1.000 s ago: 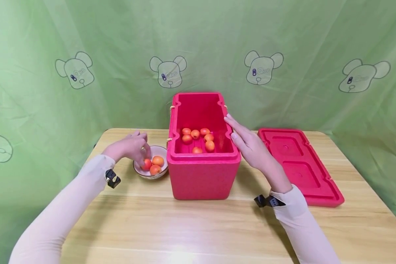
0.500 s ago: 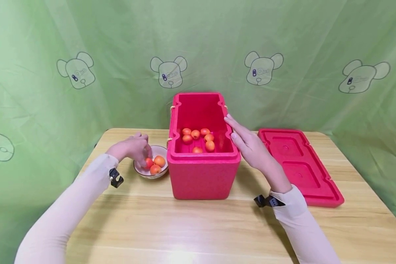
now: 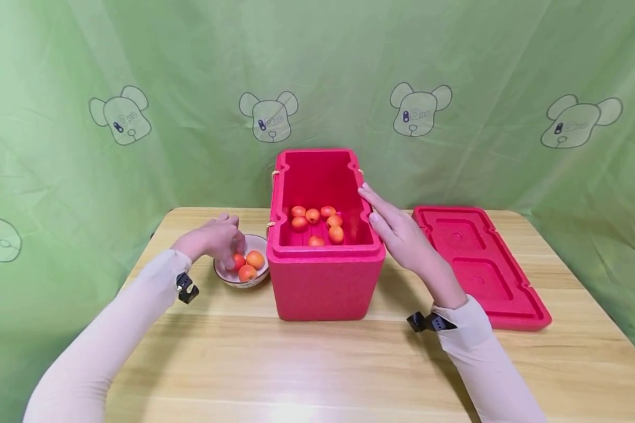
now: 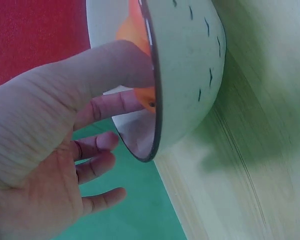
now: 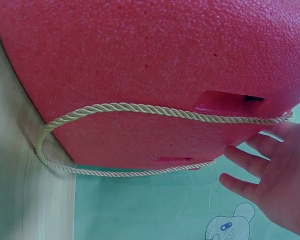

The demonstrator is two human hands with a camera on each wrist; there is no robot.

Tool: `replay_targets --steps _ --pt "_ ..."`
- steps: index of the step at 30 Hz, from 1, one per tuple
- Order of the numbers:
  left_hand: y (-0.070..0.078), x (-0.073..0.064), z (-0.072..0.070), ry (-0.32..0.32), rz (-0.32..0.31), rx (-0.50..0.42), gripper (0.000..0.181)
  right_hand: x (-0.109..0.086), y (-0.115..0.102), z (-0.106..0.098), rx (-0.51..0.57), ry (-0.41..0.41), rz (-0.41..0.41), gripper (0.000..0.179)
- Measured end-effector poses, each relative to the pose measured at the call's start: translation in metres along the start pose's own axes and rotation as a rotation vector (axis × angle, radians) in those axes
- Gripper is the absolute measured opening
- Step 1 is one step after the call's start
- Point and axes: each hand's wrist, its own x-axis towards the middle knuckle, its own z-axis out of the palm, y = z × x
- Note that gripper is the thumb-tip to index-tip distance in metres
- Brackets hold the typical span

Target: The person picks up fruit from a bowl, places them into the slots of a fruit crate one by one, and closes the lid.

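My left hand [image 3: 218, 239] reaches into a small white bowl [image 3: 256, 241] with a dark rim, left of a red foam box [image 3: 325, 288]. Its thumb and forefinger pinch an orange-red loquat [image 4: 148, 98] inside; the other fingers hang outside the rim. Two other loquats lie in the bowl, one of them an orange loquat [image 3: 255, 259] at the right. Several loquats [image 3: 336, 234] rest on the box's floor. My right hand [image 3: 402, 234] rests with straight fingers on the box's right rim. In the right wrist view, its fingers lie beside the box's wall.
A red lid [image 3: 478, 276] lies flat on the wooden table [image 3: 217, 364], right of the box. A twisted cord handle [image 5: 140, 107] loops out from the box's side. Behind the table hangs a green curtain [image 3: 338, 70] with bear-head drawings.
My left hand has shifted slightly to the right over the bowl, and the loquats there have moved a little. The right hand stays on the box rim.
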Motion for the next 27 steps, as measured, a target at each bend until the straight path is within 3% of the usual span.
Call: replay_targets --steps 16,27 --pt "0.0048 0.0043 0.0028 0.021 -0.010 0.006 0.030 0.0020 0.0002 -0.0008 -0.010 0.010 -0.011 0.057" --pt "0.0070 0.0042 0.0012 -0.025 -0.043 -0.002 0.025 0.0008 0.0010 -0.0001 0.008 -0.011 0.013 0.058"
